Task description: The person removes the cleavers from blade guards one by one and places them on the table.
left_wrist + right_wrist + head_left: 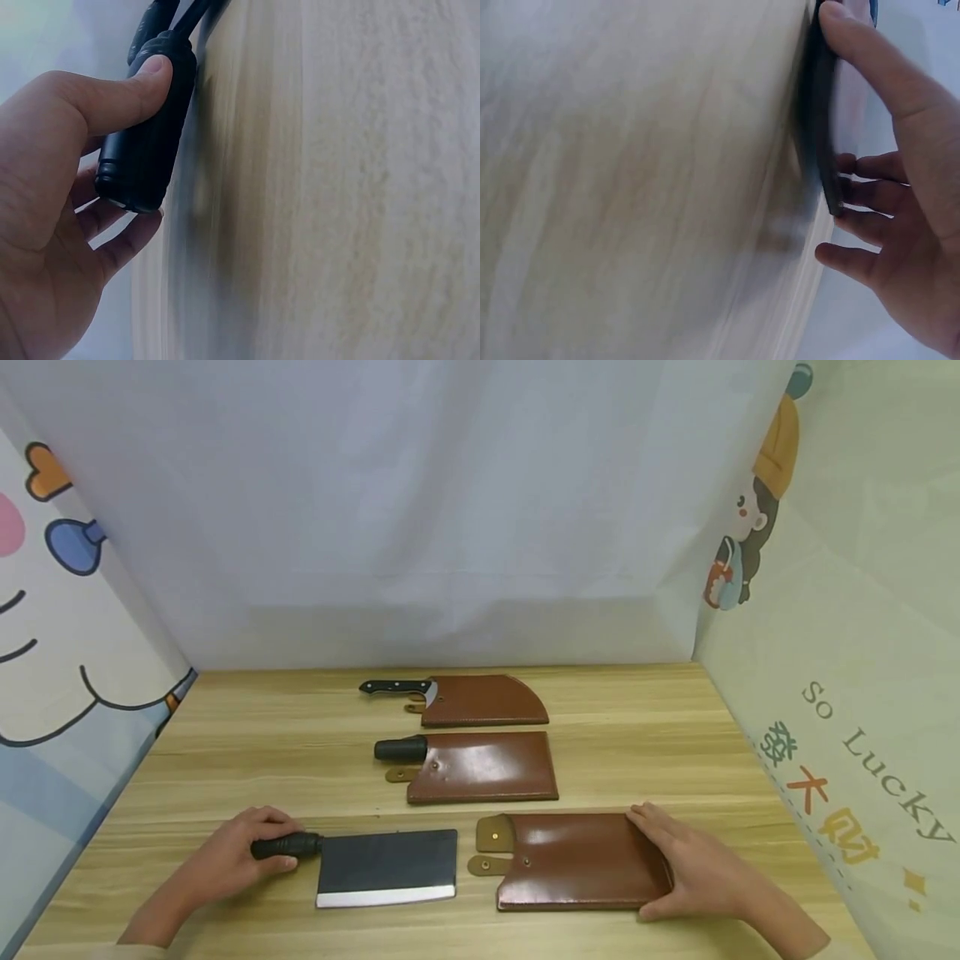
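Observation:
At the front left, my left hand (243,860) holds a cleaver (387,864) by its black handle (142,150), thumb along one side and fingers around the other. The wide dark blade, with a bright edge toward me, points right. A brown leather knife sheath (581,860) lies to its right, its mouth and two tan snap tabs (495,835) facing the blade tip. No handle shows at that mouth. My right hand (697,872) spans the sheath's right end, thumb at the near corner and fingers at the far one. The right wrist view shows the sheath's edge (825,135) between them.
Behind lie two more brown sheaths, each with a knife in it. The middle sheath (491,768) has a thick black handle (400,749); the rear sheath (487,700) has a riveted black handle (393,687). Printed cloths hang around the wooden table (225,735).

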{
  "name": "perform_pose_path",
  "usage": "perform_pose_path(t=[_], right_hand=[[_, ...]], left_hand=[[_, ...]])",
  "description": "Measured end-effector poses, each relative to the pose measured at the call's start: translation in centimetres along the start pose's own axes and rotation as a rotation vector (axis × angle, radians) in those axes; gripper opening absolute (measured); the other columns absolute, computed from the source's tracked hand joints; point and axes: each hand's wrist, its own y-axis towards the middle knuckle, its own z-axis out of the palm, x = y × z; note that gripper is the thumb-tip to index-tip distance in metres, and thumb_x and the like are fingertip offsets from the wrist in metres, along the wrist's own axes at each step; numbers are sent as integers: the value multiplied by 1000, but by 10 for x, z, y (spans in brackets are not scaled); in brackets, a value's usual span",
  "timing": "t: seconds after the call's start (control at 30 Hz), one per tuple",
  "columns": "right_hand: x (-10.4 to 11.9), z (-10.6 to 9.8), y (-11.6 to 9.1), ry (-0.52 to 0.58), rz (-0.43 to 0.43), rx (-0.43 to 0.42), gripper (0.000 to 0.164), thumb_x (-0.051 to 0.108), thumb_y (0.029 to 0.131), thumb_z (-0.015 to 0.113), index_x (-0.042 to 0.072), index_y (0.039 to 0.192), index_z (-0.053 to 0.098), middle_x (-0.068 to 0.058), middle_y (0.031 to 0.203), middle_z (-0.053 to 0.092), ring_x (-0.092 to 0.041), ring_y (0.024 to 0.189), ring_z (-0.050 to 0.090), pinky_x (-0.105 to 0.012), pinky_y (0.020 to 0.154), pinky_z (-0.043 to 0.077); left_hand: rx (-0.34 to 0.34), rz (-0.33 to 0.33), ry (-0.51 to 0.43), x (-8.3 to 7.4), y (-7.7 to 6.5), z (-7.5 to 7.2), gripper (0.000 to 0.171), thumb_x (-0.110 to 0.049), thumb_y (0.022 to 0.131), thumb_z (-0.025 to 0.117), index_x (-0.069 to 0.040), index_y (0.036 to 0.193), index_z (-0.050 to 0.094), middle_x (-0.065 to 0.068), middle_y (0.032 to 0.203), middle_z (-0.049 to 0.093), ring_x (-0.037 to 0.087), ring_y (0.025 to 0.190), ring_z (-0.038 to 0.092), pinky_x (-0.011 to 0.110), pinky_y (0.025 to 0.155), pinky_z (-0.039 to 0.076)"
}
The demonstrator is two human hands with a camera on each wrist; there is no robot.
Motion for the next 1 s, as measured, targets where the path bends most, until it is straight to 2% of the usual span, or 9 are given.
perform_pose_path(t=[0.1, 0.2, 0.37, 0.43, 0.6, 0.67, 0.8, 1.0], right_hand=[[-1, 0, 2, 3, -6, 35, 124, 78, 68, 78, -5, 153, 40, -28, 156, 40, -49, 140, 42, -63, 100, 46], [-1, -2, 4, 14, -11, 65, 124, 77, 71, 76, -6, 154, 37, -30, 158, 35, -49, 141, 40, -62, 101, 46], [0, -14, 12, 14, -29, 46, 110, 69, 82, 74, -7, 153, 38, -31, 158, 34, -49, 139, 43, -60, 101, 46], [1, -20, 18, 1, -42, 24, 101, 63, 85, 74, -6, 152, 41, -30, 157, 37, -49, 138, 44, -60, 101, 46], [7, -29, 35, -61, -74, -30, 83, 47, 91, 76, -4, 150, 46, -29, 154, 43, -48, 138, 45, -60, 101, 47], [10, -31, 42, -82, -80, -58, 79, 43, 92, 76, -4, 149, 48, -29, 152, 45, -47, 138, 46, -60, 101, 47], [16, -34, 56, -100, -76, -108, 77, 44, 92, 75, -2, 149, 49, -26, 151, 48, -47, 137, 48, -61, 102, 46], [23, -38, 81, -115, -88, -149, 81, 49, 90, 76, 1, 150, 49, -25, 152, 47, -47, 134, 51, -60, 100, 48]], left_hand=[[-7, 5, 5, 2, 0, 2, 38, -35, 83, 85, -16, 115, 79, -12, 110, 65, 13, 97, 62, 37, 81, 53], [12, -4, 22, 2, 0, 2, 39, -39, 84, 84, -17, 115, 78, -10, 112, 65, 15, 100, 62, 41, 83, 53], [91, -87, -4, -5, 7, -4, 42, -50, 90, 75, -19, 119, 75, -2, 121, 63, 27, 111, 63, 53, 92, 52], [91, -117, -6, -10, 13, -7, 44, -51, 93, 71, -17, 121, 74, 2, 124, 63, 29, 111, 63, 54, 91, 52], [23, -144, 66, -22, 32, -6, 49, -52, 96, 68, -12, 124, 72, 9, 126, 64, 29, 106, 67, 52, 84, 55], [-5, -143, 92, -26, 39, -4, 52, -52, 96, 67, -11, 128, 69, 11, 128, 63, 31, 107, 67, 53, 85, 55], [-55, -107, 100, -35, 55, 2, 58, -49, 97, 68, -8, 138, 63, 16, 135, 61, 39, 118, 62, 60, 92, 51], [-70, -54, 92, -49, 84, 9, 69, -53, 96, 67, -10, 147, 54, 18, 147, 55, 42, 133, 52, 63, 104, 43]])
